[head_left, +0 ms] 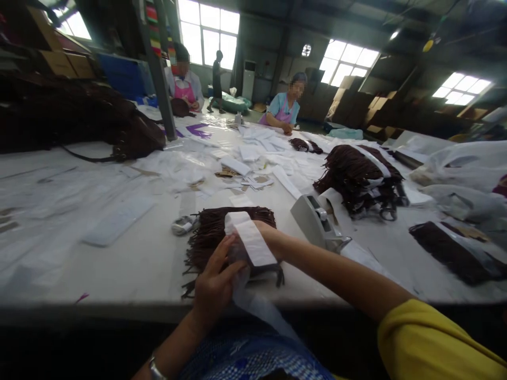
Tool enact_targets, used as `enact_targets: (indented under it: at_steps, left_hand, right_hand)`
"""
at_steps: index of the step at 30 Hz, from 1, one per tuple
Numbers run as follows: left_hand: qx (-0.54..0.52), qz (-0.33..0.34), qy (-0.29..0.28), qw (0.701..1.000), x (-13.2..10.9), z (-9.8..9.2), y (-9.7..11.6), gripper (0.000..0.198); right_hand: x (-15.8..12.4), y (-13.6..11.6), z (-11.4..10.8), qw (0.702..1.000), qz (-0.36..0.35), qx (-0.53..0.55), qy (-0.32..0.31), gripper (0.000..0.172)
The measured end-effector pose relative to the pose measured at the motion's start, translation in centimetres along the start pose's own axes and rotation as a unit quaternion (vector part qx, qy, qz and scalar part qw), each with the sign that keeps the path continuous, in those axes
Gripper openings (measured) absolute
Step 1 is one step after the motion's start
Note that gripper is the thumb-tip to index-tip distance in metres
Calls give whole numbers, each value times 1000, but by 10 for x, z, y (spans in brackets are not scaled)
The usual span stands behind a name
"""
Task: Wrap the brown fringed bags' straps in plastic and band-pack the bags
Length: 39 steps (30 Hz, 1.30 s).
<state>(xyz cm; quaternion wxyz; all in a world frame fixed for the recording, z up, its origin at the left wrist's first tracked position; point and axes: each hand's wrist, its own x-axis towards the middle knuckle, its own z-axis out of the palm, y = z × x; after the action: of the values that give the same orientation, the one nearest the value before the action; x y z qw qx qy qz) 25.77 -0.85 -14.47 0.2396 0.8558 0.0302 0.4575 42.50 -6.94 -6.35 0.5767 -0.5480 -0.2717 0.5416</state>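
Observation:
A dark brown fringed leather-like piece (208, 227) lies on the white table in front of me. Over its middle runs a white paper band (255, 243). My left hand (216, 282) is at the near side, thumb and fingers closed on a translucent white sheet (259, 309), which trails over the table edge towards my lap. My right hand (269, 237) reaches in from the right, against the fringed piece. The paper band covers its fingers, so their grip is hidden.
A grey tape dispenser (317, 221) stands just right of my right hand. Banded brown fringe bundles (360, 177) lie beyond it. Paper scraps and plastic sheets cover the far table. A metal post (160, 79) rises at left. Two people in pink aprons work across the table.

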Motion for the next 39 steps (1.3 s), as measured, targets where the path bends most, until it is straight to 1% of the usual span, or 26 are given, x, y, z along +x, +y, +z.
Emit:
enact_targets:
  at_steps: [3,6,7,8,10,11,12,13,14,16,19,20,23,25,28,32,34,37,39]
  left_hand:
    - [0,-6,2,1000,0,1,-2,19]
    - [10,18,-1,1000,-1,0,-2,21]
    - [12,23,0,1000,-1,0,-3,22]
    - [13,25,1,1000,-1,0,-3,23]
    - [11,21,-3,1000,-3,-1,-4,25]
    - [9,19,-9,1000,-4,-1,-4,27]
    - [6,19,-17,1000,-4,-2,-5,28]
    - [0,22,-25,999,-5,-2,-5,31]
    - [-5,25,-28,999,-5,-2,-6,32]
    - [-17,30,-28,999,-6,-3,-7,34]
    - [-29,40,-31,998,-5,-4,-8,32]
    - [-28,45,-32,998,-5,-4,-8,32]
    - [-6,70,-39,997,-5,-4,-8,35]
    - [28,99,-45,994,-9,-3,-6,37]
    - [93,135,-61,985,-16,-2,-2,42]
    - [172,139,-111,969,-21,-3,2,48]
    - [192,154,-107,963,-21,-3,2,43]
    - [211,177,-82,958,-21,-2,-1,35]
    - [223,184,-67,955,-23,0,-4,30]
  right_hand:
    - [4,-9,-4,990,-79,-111,24,20]
    - [12,-24,-9,967,-145,-205,43,18]
    - [16,-30,-12,952,-177,-244,57,18]
    - [20,-35,-14,927,-218,-295,76,18]
    - [32,-45,-20,865,-300,-390,99,22]
    - [39,-48,-23,841,-331,-416,100,24]
    - [47,-50,-27,826,-353,-430,96,25]
    - [56,-51,-31,817,-366,-437,89,25]
    - [66,-50,-35,815,-363,-443,88,25]
    - [85,-47,-44,817,-323,-467,102,25]
    - [112,-40,-58,823,-233,-504,119,23]
    - [120,-39,-63,826,-209,-511,118,24]
    - [136,-38,-74,837,-129,-523,93,32]
    - [143,-40,-78,846,-72,-525,61,32]
    - [150,-44,-82,863,2,-505,8,31]
    - [154,-46,-86,891,78,-446,-46,28]
    - [154,-46,-87,902,111,-410,-77,24]
    - [150,-47,-89,912,157,-358,-122,20]
    - [144,-47,-91,921,172,-325,-127,16]
